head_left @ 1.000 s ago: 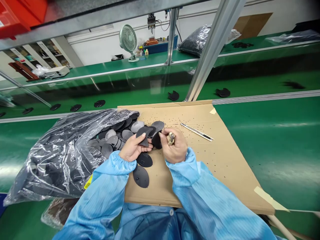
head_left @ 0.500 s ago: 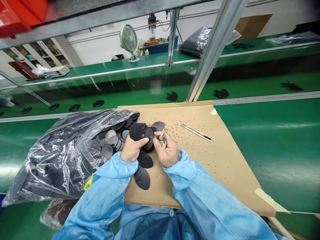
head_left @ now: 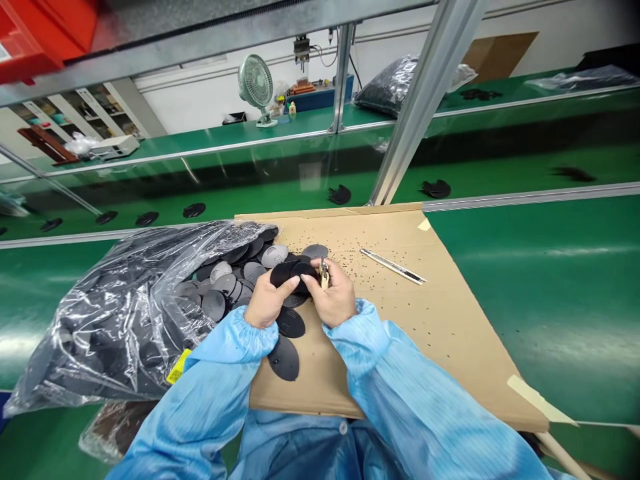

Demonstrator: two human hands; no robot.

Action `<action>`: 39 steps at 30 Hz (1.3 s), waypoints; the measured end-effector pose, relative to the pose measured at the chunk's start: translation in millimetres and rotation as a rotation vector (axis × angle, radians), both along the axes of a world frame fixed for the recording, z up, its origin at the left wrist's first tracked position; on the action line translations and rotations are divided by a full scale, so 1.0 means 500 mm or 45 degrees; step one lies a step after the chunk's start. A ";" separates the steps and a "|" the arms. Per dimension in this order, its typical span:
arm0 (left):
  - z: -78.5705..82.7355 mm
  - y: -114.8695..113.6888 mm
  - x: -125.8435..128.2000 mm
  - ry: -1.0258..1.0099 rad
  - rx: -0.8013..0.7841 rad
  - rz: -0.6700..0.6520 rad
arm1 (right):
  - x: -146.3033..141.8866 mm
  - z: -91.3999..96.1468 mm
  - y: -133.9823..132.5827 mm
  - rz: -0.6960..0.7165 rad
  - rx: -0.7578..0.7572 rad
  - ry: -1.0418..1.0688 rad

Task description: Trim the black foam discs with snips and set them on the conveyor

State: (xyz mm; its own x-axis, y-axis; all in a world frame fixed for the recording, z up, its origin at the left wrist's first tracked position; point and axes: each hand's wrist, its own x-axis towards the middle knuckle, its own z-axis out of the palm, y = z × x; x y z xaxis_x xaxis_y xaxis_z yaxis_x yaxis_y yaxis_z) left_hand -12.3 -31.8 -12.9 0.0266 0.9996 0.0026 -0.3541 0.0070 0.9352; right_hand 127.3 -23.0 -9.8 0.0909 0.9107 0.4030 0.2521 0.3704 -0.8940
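Observation:
My left hand (head_left: pixel 267 301) pinches a black oval plastic part (head_left: pixel 287 273) over the cardboard sheet (head_left: pixel 430 313). My right hand (head_left: pixel 334 298) is closed round a small metal tool (head_left: pixel 324 272) and touches the same part at its right edge. Two more black oval parts (head_left: pixel 286 341) lie on the cardboard just below my hands. A clear plastic bag (head_left: pixel 120 307) full of these parts spills open to the left of my hands. Both my sleeves are light blue.
A thin metal blade tool (head_left: pixel 393 265) and small black specks lie on the cardboard to the right. Single black parts (head_left: pixel 437 189) ride the green conveyor belt behind. A slanted metal post (head_left: pixel 420 113) rises beyond the cardboard. A fan (head_left: pixel 256 83) stands on the far bench.
My hands have drawn closer together and slightly left. The black part has turned from edge-on to flatter between them. Parts on the belt have shifted left.

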 end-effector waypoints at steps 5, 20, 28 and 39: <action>0.002 -0.001 0.002 0.068 0.024 -0.024 | 0.000 0.001 -0.004 -0.011 -0.015 0.022; -0.003 -0.001 -0.001 0.116 0.041 0.077 | 0.010 0.003 0.011 0.092 -0.014 -0.077; -0.009 0.005 -0.007 0.027 0.026 0.071 | 0.019 0.002 0.018 0.245 -0.214 0.011; -0.013 0.008 -0.009 0.013 0.032 0.021 | 0.020 0.013 0.026 0.314 -0.250 0.153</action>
State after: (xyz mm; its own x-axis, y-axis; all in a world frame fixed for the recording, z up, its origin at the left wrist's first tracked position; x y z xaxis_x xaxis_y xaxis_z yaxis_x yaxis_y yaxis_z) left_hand -16.6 -27.9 -19.2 0.0102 0.9996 0.0276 -0.3444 -0.0224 0.9386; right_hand 137.0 -10.2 -3.5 -0.1056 0.9703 0.2178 0.0648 0.2252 -0.9721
